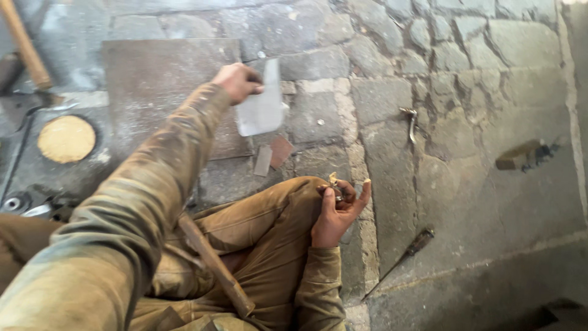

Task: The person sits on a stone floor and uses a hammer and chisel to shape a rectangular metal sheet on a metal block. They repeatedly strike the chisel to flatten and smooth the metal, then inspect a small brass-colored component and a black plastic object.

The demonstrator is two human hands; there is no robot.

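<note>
Left hand (237,81) gripping pale metal sheet (262,101) above dark plate (159,79); right hand (338,211) pinching a small piece (334,179) on knee; wooden handle (215,265) across lap, hooked tool (410,122) well apart on stone floor (478,184)

No packages, labels, signs or screens show here (only bare stone paving and tools).

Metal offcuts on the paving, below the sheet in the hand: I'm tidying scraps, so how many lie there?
2: a grey strip and a reddish-brown piece touching it on its right, both below the pale sheet in the left hand. More may be hidden.
</note>
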